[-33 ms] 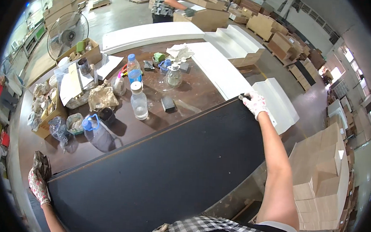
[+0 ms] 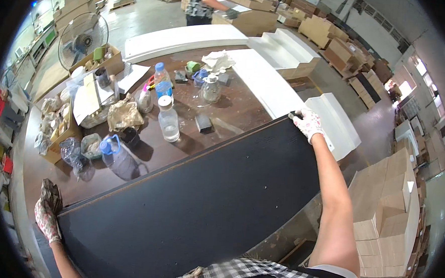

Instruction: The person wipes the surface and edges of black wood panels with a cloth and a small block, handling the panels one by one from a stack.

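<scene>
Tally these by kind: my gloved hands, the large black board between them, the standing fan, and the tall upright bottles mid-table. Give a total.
Gloved hands, left hand and right hand: 2
Large black board: 1
Fan: 1
Tall bottles, a blue-capped bottle and a white-capped bottle: 2
Total: 6
</scene>
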{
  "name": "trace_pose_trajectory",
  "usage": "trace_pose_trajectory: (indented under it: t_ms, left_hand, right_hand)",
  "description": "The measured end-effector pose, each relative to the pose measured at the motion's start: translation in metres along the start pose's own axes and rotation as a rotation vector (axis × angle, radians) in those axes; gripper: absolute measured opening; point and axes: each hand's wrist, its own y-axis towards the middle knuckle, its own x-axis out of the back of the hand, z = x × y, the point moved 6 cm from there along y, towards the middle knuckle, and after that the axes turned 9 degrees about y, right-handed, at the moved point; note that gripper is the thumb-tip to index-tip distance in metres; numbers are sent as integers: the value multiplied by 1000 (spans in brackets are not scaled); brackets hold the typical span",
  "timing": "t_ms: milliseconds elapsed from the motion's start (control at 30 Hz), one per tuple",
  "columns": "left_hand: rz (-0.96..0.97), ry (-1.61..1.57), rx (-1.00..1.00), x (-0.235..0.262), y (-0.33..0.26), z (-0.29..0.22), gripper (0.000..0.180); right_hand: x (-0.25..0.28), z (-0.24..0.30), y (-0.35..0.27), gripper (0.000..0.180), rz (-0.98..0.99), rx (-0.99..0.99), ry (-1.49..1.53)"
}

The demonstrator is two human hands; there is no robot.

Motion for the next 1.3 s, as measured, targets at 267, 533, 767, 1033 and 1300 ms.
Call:
trace_pose_trajectory:
  t_ms: [267,533,767,1033,1300]
  left_hand:
    - [-111,140,-86,18,1,-29,30]
    - [-231,-792,39,42,-23,-9,35]
    - [-17,-872,13,108,-92,68,24]
    - [240,-874,7,134,-145,105,27]
    - [174,-996,13,133,-176,121,27]
  right_hand:
    - [-36,162,-98,28,-66,359,122]
    - [-100,386,-222,27,118,571,204]
    - [-139,567,-313,24,368,751,252]
    - [-187,713,-390,28,394,1010,368]
    - [-223,850,-464,27,579,1160,328]
